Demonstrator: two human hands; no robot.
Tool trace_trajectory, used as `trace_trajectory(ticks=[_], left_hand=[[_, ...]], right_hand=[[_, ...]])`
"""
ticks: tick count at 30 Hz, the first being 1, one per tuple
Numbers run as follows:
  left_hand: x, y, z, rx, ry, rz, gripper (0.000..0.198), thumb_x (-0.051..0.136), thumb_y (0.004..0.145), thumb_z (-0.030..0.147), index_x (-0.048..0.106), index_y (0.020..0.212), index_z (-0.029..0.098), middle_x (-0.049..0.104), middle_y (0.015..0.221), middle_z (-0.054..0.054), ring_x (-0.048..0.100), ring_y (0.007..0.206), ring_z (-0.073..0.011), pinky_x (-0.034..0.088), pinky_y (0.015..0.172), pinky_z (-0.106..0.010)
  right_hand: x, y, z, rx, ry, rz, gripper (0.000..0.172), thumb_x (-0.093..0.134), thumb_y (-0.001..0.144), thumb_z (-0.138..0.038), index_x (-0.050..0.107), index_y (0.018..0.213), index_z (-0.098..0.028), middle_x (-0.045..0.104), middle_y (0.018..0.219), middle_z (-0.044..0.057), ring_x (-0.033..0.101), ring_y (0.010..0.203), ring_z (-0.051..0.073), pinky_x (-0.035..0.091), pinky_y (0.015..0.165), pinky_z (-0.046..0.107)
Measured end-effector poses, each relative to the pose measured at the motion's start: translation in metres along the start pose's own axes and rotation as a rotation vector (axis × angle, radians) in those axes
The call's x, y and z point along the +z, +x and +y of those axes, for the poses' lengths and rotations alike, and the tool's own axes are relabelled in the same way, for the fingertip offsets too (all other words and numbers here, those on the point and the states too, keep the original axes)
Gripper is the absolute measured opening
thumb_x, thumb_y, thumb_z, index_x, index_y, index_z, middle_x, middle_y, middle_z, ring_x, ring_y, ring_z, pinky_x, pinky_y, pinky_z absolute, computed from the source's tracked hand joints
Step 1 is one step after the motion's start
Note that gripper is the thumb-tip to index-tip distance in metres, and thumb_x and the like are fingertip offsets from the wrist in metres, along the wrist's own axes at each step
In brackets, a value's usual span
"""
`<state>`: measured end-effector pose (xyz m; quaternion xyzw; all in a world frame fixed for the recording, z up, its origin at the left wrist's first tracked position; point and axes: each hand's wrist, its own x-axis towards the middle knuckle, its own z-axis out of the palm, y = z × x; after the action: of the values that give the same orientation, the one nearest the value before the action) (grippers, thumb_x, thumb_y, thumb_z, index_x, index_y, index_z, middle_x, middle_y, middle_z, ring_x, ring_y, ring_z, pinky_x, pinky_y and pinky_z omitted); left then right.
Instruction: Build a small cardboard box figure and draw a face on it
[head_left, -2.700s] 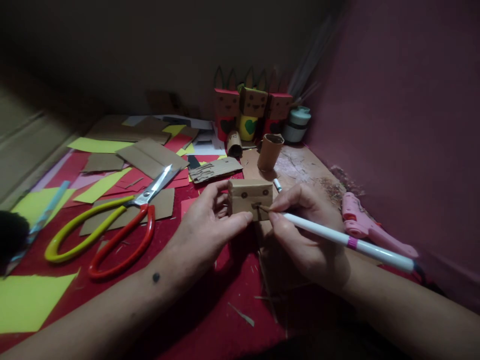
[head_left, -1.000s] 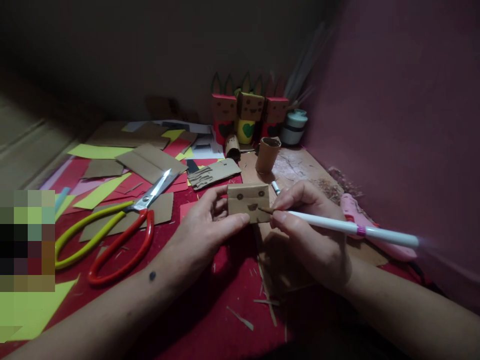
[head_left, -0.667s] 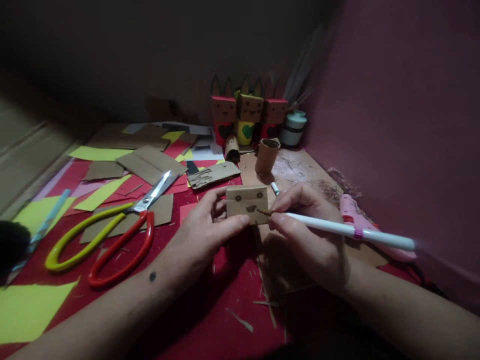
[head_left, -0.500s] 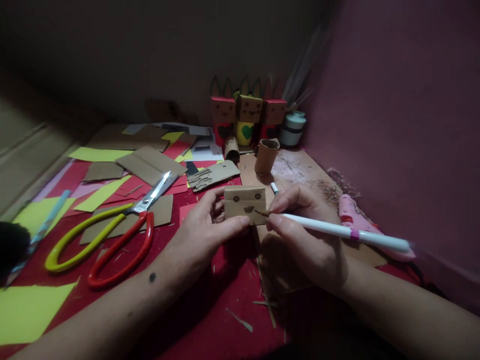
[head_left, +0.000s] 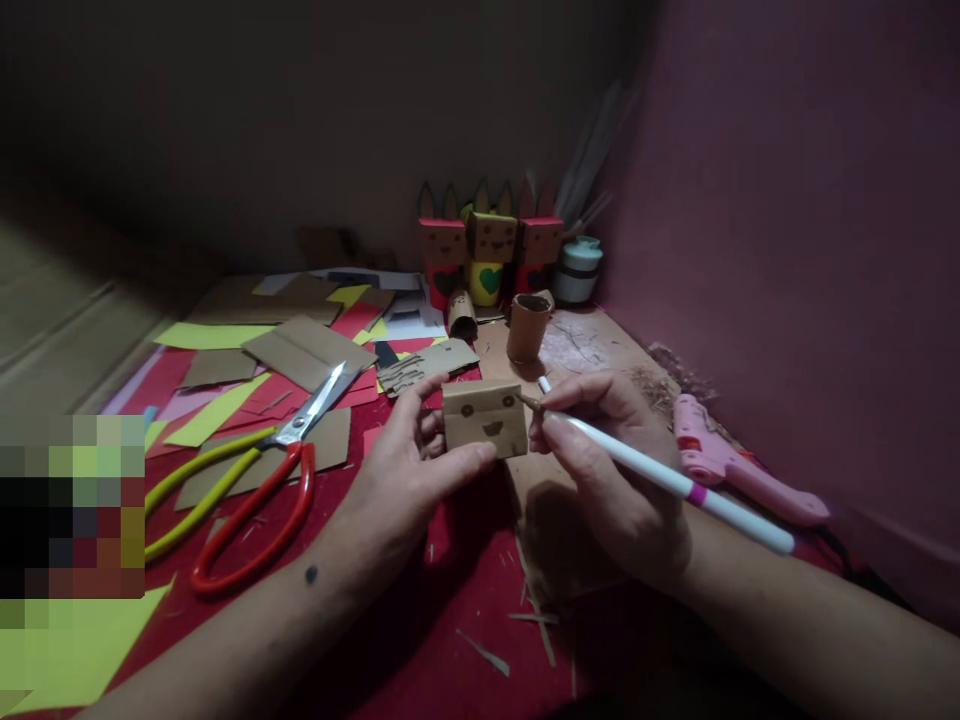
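My left hand pinches a small cardboard piece by its left side, thumb along the lower edge. Two round eyes and a dark mouth are drawn on the piece. Between the thumb and fingers of my right hand is a white marker with a purple band and a brown tip. That tip is beside the eye on the right; whether it touches the cardboard I cannot tell. An upright cardboard tube stands beyond my hands, with another tube lying behind it.
Scissors with yellow and red handles lie open at left among coloured paper and cardboard scraps. Finished box-headed figures stand at the back beside a pale green jar. A pink glue gun lies right, along the wall.
The marker tip has moved up from beside the drawn mouth to beside the right eye, and the marker slants more steeply. My left hand still holds the cardboard piece. The view has shifted slightly.
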<state>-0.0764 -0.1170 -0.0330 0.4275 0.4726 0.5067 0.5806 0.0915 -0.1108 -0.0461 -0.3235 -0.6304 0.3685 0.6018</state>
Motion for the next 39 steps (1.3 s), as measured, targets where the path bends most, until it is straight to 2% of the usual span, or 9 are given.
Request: trace_trajectory(ticks=[3, 9, 14, 19, 24, 27, 33, 39], left_hand=[[-0.001, -0.002, 0.001, 0.0, 0.011, 0.009, 0.079, 0.081, 0.076, 0.023, 0.041, 0.144, 0.03, 0.072, 0.116, -0.006, 0.069, 0.109, -0.027, 0.054, 0.094, -0.036], [-0.005, -0.001, -0.001, 0.023, -0.001, -0.029, 0.07, 0.078, 0.081, 0.027, 0.043, 0.14, 0.036, 0.072, 0.118, -0.002, 0.069, 0.111, -0.025, 0.055, 0.092, -0.034], [-0.006, 0.0, -0.002, 0.047, 0.008, -0.039, 0.059, 0.077, 0.082, 0.028, 0.047, 0.133, 0.033, 0.071, 0.118, -0.003, 0.068, 0.111, -0.0248, 0.055, 0.092, -0.034], [-0.004, 0.0, 0.001, 0.029, 0.055, -0.003, 0.067, 0.078, 0.078, 0.029, 0.042, 0.135, 0.029, 0.07, 0.116, -0.007, 0.068, 0.109, -0.03, 0.056, 0.086, -0.039], [0.002, -0.005, 0.008, 0.034, 0.163, 0.085, 0.075, 0.081, 0.072, 0.029, 0.045, 0.137, 0.028, 0.072, 0.105, -0.005, 0.07, 0.09, -0.0262, 0.054, 0.078, -0.037], [0.004, -0.007, 0.01, 0.015, 0.211, 0.097, 0.08, 0.08, 0.072, 0.03, 0.042, 0.143, 0.031, 0.071, 0.101, -0.004, 0.069, 0.078, -0.0246, 0.054, 0.073, -0.038], [0.007, -0.01, 0.012, 0.049, 0.293, 0.143, 0.077, 0.078, 0.074, 0.031, 0.045, 0.144, 0.029, 0.073, 0.097, -0.005, 0.071, 0.083, -0.0285, 0.056, 0.076, -0.041], [0.005, -0.009, 0.014, 0.023, 0.379, 0.157, 0.076, 0.077, 0.076, 0.033, 0.045, 0.145, 0.027, 0.074, 0.09, -0.003, 0.071, 0.073, -0.0242, 0.056, 0.071, -0.036]], right_hand=[[0.001, -0.002, -0.003, 0.018, -0.009, -0.026, 0.012, 0.061, 0.088, -0.014, 0.06, 0.094, -0.025, 0.058, 0.071, -0.003, 0.054, 0.062, 0.013, 0.042, 0.05, 0.025], [-0.002, -0.001, -0.004, -0.027, -0.125, -0.014, 0.009, 0.062, 0.085, -0.015, 0.061, 0.085, -0.024, 0.059, 0.069, -0.002, 0.054, 0.061, 0.014, 0.041, 0.05, 0.027], [0.0, 0.001, -0.003, -0.015, -0.155, 0.022, 0.007, 0.064, 0.086, -0.017, 0.06, 0.084, -0.023, 0.063, 0.071, -0.001, 0.058, 0.062, 0.014, 0.042, 0.047, 0.025], [0.002, 0.001, -0.003, -0.006, -0.092, -0.005, 0.009, 0.063, 0.086, -0.016, 0.059, 0.085, -0.024, 0.059, 0.061, -0.006, 0.057, 0.052, 0.011, 0.043, 0.044, 0.023], [0.001, -0.001, 0.0, 0.016, -0.071, -0.046, 0.01, 0.061, 0.087, -0.014, 0.059, 0.087, -0.023, 0.058, 0.06, -0.007, 0.054, 0.048, 0.01, 0.042, 0.043, 0.022], [0.0, -0.002, 0.003, 0.01, -0.068, -0.054, 0.009, 0.06, 0.088, -0.014, 0.059, 0.089, -0.023, 0.058, 0.062, -0.006, 0.052, 0.05, 0.01, 0.041, 0.044, 0.023], [-0.001, -0.002, 0.005, -0.002, -0.052, -0.074, 0.011, 0.06, 0.088, -0.013, 0.059, 0.091, -0.023, 0.057, 0.064, -0.006, 0.053, 0.053, 0.01, 0.042, 0.048, 0.023], [-0.001, -0.001, 0.002, 0.019, -0.031, -0.097, 0.009, 0.059, 0.09, -0.015, 0.057, 0.092, -0.023, 0.06, 0.064, -0.006, 0.057, 0.055, 0.01, 0.044, 0.049, 0.022]])
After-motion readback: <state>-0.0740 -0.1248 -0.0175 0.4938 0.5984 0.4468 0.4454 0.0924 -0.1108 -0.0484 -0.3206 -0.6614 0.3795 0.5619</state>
